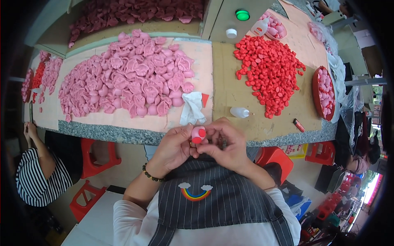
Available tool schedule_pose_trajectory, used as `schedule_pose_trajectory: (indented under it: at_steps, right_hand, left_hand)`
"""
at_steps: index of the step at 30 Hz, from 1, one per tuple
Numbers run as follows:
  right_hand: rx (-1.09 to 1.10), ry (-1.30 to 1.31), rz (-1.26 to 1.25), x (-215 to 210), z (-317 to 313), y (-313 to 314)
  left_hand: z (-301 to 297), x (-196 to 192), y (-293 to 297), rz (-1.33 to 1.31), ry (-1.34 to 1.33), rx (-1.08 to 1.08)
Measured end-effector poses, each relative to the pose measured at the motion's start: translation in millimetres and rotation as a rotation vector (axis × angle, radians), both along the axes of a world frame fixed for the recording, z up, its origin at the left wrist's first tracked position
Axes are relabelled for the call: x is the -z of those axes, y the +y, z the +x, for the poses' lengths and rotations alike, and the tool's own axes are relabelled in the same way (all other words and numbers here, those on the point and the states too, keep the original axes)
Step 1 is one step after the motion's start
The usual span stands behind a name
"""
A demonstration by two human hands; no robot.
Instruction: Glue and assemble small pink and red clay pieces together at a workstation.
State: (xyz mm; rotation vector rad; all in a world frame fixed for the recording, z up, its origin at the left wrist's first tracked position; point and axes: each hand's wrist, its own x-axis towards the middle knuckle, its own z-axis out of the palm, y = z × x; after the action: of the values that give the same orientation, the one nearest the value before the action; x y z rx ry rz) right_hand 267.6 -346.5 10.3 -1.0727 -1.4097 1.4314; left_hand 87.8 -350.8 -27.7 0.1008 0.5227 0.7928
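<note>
Small pink piece [195, 132] partly hidden by fingers [211, 150]

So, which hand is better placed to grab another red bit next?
Probably the right hand: it's nearer the pile of small glossy red pieces. The left hand is farther away, holding the small rounded pink-and-red piece.

Cloth [192, 107]: blocks just beyond the left hand [174, 146]
Bottle [239, 112]: blocks just beyond the right hand [228, 144]
Cardboard [271, 126]: open right of both, between bottle and lighter [298, 125]
</note>
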Motion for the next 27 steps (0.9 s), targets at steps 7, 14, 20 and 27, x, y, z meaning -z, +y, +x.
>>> schedule_pose_trajectory:
  at_steps: [7, 14, 20, 27]
  right_hand:
    - [-0.076, -0.268, 0.385, 19.5, 21.1, -16.3]
    - [-0.001, -0.154, 0.175, 31.6, 40.3, -48.5]
    - [0.102, -0.159, 0.066, 37.3, 43.4, -40.2]
    - [0.435, 0.131, 0.124, 42.7, 65.9, -25.3]
  left_hand:
    - [-28.4, -21.3, 18.5, 0.189, 0.19, -0.247]
    - [-92.4, -49.2, 179.0, 0.384, 0.534, -0.289]
    - [-91.4, -81.2, 296.5, 0.559, 0.415, -0.741]
    - [-52.2, -61.3, 218.9, 0.785, 0.784, -0.14]
